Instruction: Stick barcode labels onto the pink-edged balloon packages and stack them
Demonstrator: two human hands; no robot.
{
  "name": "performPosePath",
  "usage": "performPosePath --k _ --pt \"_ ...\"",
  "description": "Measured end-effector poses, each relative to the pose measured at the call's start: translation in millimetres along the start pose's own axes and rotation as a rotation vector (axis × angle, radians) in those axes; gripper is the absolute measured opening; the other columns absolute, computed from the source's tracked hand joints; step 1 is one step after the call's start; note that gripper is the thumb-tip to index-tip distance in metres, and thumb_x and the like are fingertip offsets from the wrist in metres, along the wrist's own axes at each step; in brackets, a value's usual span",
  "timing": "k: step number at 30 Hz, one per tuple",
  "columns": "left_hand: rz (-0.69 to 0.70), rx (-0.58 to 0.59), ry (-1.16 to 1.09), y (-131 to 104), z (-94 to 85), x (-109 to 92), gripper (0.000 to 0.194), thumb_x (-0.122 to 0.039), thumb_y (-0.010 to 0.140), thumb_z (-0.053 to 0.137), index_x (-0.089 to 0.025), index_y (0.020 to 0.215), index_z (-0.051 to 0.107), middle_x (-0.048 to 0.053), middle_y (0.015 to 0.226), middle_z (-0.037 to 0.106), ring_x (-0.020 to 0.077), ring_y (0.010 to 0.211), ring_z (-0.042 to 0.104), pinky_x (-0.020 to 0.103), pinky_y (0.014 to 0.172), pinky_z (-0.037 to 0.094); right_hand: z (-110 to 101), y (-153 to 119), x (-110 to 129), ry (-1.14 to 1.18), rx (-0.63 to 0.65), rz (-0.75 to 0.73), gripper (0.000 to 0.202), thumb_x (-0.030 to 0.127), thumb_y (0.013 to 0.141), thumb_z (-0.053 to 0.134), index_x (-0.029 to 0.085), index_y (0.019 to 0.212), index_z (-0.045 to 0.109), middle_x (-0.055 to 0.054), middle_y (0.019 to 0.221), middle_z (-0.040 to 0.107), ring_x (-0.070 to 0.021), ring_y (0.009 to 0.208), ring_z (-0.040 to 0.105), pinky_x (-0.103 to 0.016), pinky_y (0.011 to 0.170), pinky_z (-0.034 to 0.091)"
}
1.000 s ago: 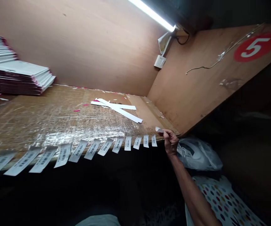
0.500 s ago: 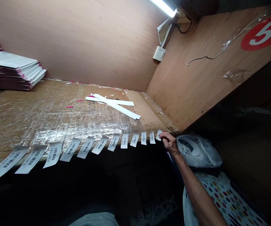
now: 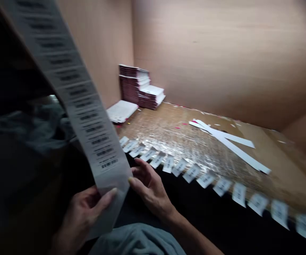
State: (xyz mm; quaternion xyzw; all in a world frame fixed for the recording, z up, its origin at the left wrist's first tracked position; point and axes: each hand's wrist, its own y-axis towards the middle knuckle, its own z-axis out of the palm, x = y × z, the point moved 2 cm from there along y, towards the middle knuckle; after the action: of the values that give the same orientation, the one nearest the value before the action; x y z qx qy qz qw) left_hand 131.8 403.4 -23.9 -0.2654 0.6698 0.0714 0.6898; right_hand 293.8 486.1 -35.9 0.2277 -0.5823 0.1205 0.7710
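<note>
A long strip of barcode labels (image 3: 89, 113) runs from the top left down to my hands, its lower end bare of labels. My left hand (image 3: 85, 212) pinches this bare end, thumb on top. At the strip's right edge is my right hand (image 3: 151, 187), its thumb and index finger closed on the backing, the other fingers loosely curled. Several single barcode labels (image 3: 192, 173) hang in a row along the table's front edge, stuck by their upper ends.
Stacked white booklets with dark red edges (image 3: 153, 95) stand at the back left, beside a lower white pile (image 3: 122, 111). Two crossed white paper strips (image 3: 235, 150) lie on the plastic-covered table (image 3: 163, 124). Wooden panels enclose the back and sides.
The view has swung left. My right hand has left the label at the row's right end and is now at the long label strip. My left hand and that strip have come into view.
</note>
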Motion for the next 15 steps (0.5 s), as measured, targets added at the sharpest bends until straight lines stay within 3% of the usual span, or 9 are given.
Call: performPosePath --k 2,4,6,8,10,12,15 --pt "0.028 -0.007 -0.136 3.6 -6.2 -4.6 0.041 -0.040 0.063 0.083 -0.016 0.094 0.073 0.006 0.084 0.078 0.0243 0.080 0.072 0.027 0.072 0.056 30.8 15.2 -15.3 0.048 0.029 0.046 0.047 0.040 0.086 0.062 0.021 0.126 0.046 -0.004 0.087 0.067 -0.0173 0.076 0.066 -0.031 0.067 0.056" --pt "0.082 -0.045 -0.213 7.5 -8.8 -9.4 0.037 -0.037 0.068 0.081 -0.016 0.096 0.072 0.007 0.086 0.078 0.0218 0.078 0.072 0.025 0.072 0.055 37.4 22.9 -21.1 -0.122 -0.007 -0.038 0.046 0.036 0.088 0.060 0.022 0.129 0.044 -0.005 0.089 0.066 -0.0191 0.078 0.065 -0.034 0.068 0.056" --pt "0.107 -0.051 -0.229 9.8 -10.5 -13.1 0.033 -0.036 0.071 0.078 -0.015 0.096 0.072 0.007 0.087 0.078 0.0214 0.080 0.072 0.024 0.072 0.055 35.5 28.5 -13.5 -0.436 -0.062 -0.289 0.052 0.032 0.086 0.063 0.026 0.134 0.044 -0.009 0.107 0.064 -0.0258 0.093 0.064 -0.043 0.078 0.055" --pt "0.124 -0.024 -0.190 9.9 -12.4 -16.4 0.033 -0.037 0.072 0.077 -0.016 0.097 0.072 0.007 0.088 0.077 0.0223 0.082 0.071 0.024 0.071 0.055 39.5 35.3 2.6 -0.744 -0.010 -0.585 0.051 0.027 0.084 0.065 0.031 0.132 0.050 -0.008 0.117 0.061 -0.0296 0.101 0.060 -0.047 0.084 0.051" --pt "0.142 -0.015 -0.103 8.7 -15.3 -19.7 0.031 -0.037 0.072 0.075 -0.017 0.096 0.072 0.005 0.083 0.076 0.0222 0.078 0.070 0.023 0.064 0.053 50.9 46.0 18.8 -0.961 0.197 -0.752 0.033 0.024 0.086 0.061 0.030 0.119 0.061 -0.006 0.106 0.065 -0.0277 0.091 0.061 -0.043 0.078 0.051" --pt "0.169 -0.048 0.009 7.6 -19.4 -23.1 0.025 -0.035 0.070 0.074 -0.017 0.087 0.072 0.002 0.074 0.072 0.0207 0.070 0.067 0.021 0.058 0.050 63.8 59.4 31.3 -1.088 0.448 -0.794 0.017 0.023 0.089 0.057 0.026 0.103 0.067 -0.005 0.090 0.067 -0.0232 0.079 0.060 -0.038 0.068 0.049" --pt "0.184 -0.095 0.111 6.2 -27.3 -27.1 0.019 -0.032 0.068 0.074 -0.016 0.077 0.071 0.000 0.066 0.066 0.0195 0.067 0.064 0.020 0.056 0.048 76.3 77.1 40.3 -1.141 0.680 -0.794 0.006 0.022 0.086 0.062 0.022 0.085 0.068 -0.003 0.077 0.066 -0.0184 0.070 0.058 -0.033 0.063 0.047"
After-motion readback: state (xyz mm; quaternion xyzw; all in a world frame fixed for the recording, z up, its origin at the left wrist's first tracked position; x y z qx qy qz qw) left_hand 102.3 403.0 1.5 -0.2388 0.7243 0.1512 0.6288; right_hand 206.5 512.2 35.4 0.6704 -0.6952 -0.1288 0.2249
